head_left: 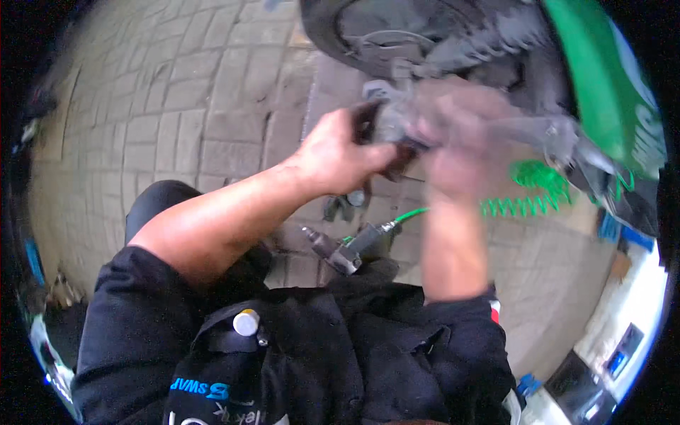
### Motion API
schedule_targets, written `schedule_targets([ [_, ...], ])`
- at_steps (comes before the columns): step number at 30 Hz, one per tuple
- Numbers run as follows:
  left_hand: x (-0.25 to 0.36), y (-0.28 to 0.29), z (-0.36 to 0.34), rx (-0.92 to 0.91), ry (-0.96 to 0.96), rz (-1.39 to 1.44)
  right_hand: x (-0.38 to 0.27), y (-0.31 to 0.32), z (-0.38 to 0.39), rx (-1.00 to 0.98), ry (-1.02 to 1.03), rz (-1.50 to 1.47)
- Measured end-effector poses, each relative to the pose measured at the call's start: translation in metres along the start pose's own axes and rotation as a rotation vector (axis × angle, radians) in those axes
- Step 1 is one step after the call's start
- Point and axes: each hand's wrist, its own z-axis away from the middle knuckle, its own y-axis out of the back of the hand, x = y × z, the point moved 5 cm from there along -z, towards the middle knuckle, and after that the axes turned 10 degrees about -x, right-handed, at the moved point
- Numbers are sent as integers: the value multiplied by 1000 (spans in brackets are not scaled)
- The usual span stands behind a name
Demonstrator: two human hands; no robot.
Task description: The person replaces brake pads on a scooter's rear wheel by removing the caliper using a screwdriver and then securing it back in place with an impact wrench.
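My left hand (336,156) is closed around a grey metal part (391,122) beside the wheel, its thumb along the near side. My right hand (464,131) is against the same assembly, just right of the left. Motion smears it, so its fingers and anything in them cannot be made out. Beyond both hands are a black tyre (329,39) and a dirty coil-spring shock absorber (489,46). A long grey bar (528,131) extends rightward from behind my right hand.
An air-powered tool (343,249) lies on the paving below my hands, joined to a green coiled hose (528,205). Small grey and dark objects (345,203) lie near it. A green body panel (598,78) curves down at the right. Paving blocks (177,134) spread to the left.
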Motion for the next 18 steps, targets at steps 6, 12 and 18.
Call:
schedule_targets([
  [6, 13, 14, -7, 156, -125, -229, 51, -36, -46, -576, 124, -193],
  [12, 2, -6, -1, 71, -156, -215, 50, -35, -30, -504, 110, -282],
  [18, 16, -18, 4, -57, -30, -41, 63, -23, -28, -448, 74, -403],
])
